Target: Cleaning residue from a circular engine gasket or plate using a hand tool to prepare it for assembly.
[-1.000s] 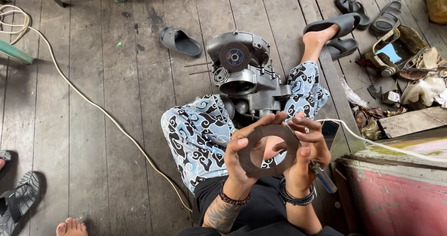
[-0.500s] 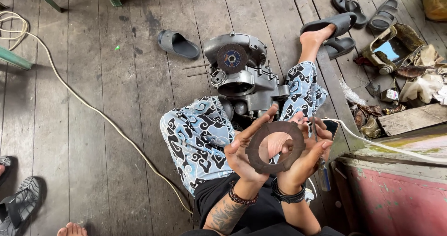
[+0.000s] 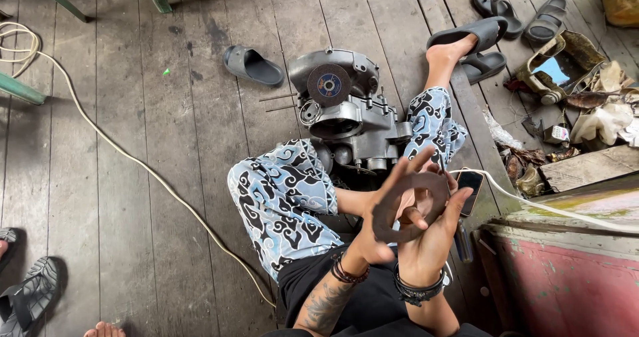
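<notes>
- Head view, the hands: the left hand [image 3: 373,234] and the right hand [image 3: 432,234] together hold up a flat, dark brown-grey ring-shaped disc with a wide round hole [image 3: 399,210]. It is above the lap, in front of the person's chest.
- Left hand: fingers stretched out flat along the ring's left face and edge, pressing rather than clenching. Right hand: palm open under the ring's right side, fingers curled lightly at the rim, one fingertip showing in the hole.
- Doing this well, in my judgement: support the ring by its rim with both hands and keep it level, so neither flat face gets smeared or bent.
- The ring looks thin, matte and evenly worn; finer surface detail is too small to tell.
- Around it: a grey metal engine block [image 3: 353,121] on the wooden plank floor [image 3: 166,144] between the patterned-trousered legs, a dark phone [image 3: 471,187] just beside the right hand, and a white cable [image 3: 100,137] well apart.
</notes>
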